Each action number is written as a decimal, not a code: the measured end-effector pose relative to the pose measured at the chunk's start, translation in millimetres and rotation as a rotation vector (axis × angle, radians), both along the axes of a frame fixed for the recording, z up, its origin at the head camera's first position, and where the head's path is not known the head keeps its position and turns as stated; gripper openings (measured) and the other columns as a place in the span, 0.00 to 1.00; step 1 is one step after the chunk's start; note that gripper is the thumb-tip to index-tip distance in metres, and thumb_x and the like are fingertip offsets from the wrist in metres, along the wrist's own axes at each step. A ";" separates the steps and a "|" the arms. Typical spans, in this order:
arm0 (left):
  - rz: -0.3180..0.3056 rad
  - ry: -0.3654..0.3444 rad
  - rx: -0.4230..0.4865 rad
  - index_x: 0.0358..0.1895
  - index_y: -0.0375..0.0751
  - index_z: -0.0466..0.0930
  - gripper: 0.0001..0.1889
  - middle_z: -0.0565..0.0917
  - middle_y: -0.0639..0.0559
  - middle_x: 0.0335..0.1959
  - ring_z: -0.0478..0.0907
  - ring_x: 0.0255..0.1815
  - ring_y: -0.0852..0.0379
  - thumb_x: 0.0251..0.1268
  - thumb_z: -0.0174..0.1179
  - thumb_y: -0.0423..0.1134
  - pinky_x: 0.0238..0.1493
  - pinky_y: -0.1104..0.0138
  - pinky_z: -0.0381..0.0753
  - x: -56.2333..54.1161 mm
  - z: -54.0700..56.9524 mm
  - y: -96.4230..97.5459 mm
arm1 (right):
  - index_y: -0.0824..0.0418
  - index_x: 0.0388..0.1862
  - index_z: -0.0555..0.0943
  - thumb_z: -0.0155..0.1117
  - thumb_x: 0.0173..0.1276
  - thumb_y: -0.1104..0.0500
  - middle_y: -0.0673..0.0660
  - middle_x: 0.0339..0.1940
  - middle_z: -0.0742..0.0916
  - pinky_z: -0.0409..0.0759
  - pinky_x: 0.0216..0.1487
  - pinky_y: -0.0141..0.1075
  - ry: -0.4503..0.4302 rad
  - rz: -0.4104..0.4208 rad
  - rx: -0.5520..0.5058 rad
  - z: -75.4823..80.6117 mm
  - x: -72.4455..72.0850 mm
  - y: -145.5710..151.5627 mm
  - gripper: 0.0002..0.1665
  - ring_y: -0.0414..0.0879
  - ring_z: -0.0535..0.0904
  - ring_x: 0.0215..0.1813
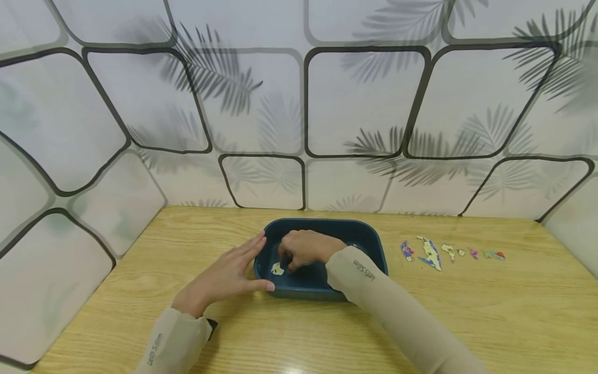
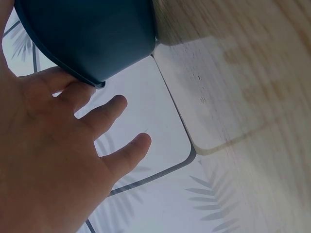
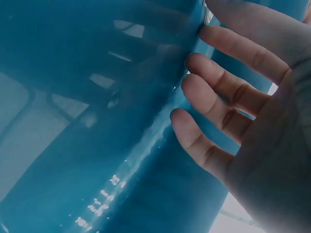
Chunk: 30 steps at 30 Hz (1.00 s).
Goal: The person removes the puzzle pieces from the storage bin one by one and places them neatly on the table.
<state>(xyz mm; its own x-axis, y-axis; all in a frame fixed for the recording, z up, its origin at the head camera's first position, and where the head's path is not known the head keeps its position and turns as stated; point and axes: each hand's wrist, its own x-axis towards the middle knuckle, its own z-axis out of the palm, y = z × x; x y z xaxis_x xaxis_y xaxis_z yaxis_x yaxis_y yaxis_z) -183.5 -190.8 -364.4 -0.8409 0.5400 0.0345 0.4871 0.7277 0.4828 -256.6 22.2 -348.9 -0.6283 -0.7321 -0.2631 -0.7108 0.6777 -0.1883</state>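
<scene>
A dark blue tub (image 1: 308, 295) stands on the wooden table, its inner surface glossy with reflections in the right wrist view. My left hand (image 1: 229, 275) rests against its left end, fingers extended along the rim and thumb at the front corner. Three of its fingertips stick out past the wall in the left wrist view. Down inside the tub, my right hand (image 1: 306, 248) has bent fingers pointing at the floor; the fingertips are partly hidden. A small irregular cream piece (image 1: 277, 268) lies in the tub just left of the right thumb. Whether these fingers pinch anything is unclear.
Right of the tub, several thin irregular pieces lie in a row: a red-and-blue one (image 1: 407, 251), a large cream-and-blue one (image 1: 431, 253), cream ones (image 1: 448, 252), a pink one (image 1: 474, 253) and a green-and-red one (image 1: 494, 255). A patterned wall (image 1: 261, 182) borders the table behind.
</scene>
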 end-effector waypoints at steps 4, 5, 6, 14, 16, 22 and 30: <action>-0.001 -0.007 0.004 0.80 0.32 0.51 0.53 0.48 0.40 0.82 0.50 0.80 0.37 0.65 0.66 0.62 0.72 0.33 0.51 0.0 -1.0 1.1 | 0.54 0.53 0.87 0.76 0.66 0.54 0.48 0.45 0.84 0.79 0.56 0.40 -0.010 0.007 0.013 -1.7 -0.4 -2.9 0.17 0.44 0.78 0.52; -0.001 -0.006 0.005 0.80 0.32 0.51 0.53 0.48 0.40 0.82 0.50 0.80 0.37 0.64 0.66 0.62 0.72 0.33 0.51 -0.1 -1.2 1.4 | 0.53 0.54 0.87 0.76 0.66 0.54 0.48 0.45 0.84 0.79 0.56 0.40 -0.011 0.004 0.013 -2.2 -0.4 -3.3 0.18 0.44 0.78 0.52; -0.001 -0.006 0.005 0.80 0.32 0.51 0.53 0.48 0.40 0.82 0.50 0.80 0.37 0.64 0.66 0.62 0.72 0.33 0.51 -0.2 -1.3 1.7 | 0.53 0.55 0.86 0.76 0.66 0.54 0.48 0.45 0.83 0.78 0.55 0.40 -0.011 0.001 0.011 -2.5 -0.5 -3.5 0.19 0.43 0.78 0.52; 0.000 -0.004 0.010 0.80 0.33 0.51 0.53 0.49 0.41 0.82 0.51 0.80 0.37 0.64 0.66 0.62 0.72 0.33 0.51 -0.3 -1.9 2.4 | 0.53 0.58 0.85 0.76 0.66 0.56 0.47 0.43 0.82 0.79 0.49 0.36 -0.001 0.018 0.012 -5.9 -1.0 -6.1 0.21 0.41 0.77 0.46; 0.000 -0.007 0.011 0.80 0.33 0.51 0.53 0.49 0.42 0.83 0.50 0.80 0.37 0.64 0.66 0.62 0.72 0.33 0.51 -0.2 -1.9 2.4 | 0.52 0.57 0.85 0.76 0.66 0.55 0.47 0.42 0.82 0.79 0.49 0.36 0.007 0.026 0.019 -7.1 -1.3 -7.1 0.21 0.40 0.77 0.45; -0.003 -0.006 0.014 0.80 0.33 0.51 0.53 0.49 0.42 0.82 0.50 0.80 0.37 0.65 0.66 0.62 0.72 0.33 0.51 -0.7 -2.1 1.7 | 0.53 0.55 0.86 0.77 0.64 0.54 0.47 0.41 0.82 0.79 0.47 0.35 0.037 0.057 0.017 -6.6 -1.4 -9.5 0.20 0.40 0.77 0.43; -0.009 0.031 -0.013 0.79 0.30 0.53 0.53 0.50 0.40 0.82 0.52 0.79 0.36 0.64 0.66 0.62 0.71 0.33 0.54 -0.2 -0.9 -0.5 | 0.54 0.51 0.87 0.77 0.64 0.54 0.46 0.38 0.83 0.80 0.44 0.33 0.062 0.097 0.010 -6.0 -1.3 -14.6 0.17 0.38 0.78 0.39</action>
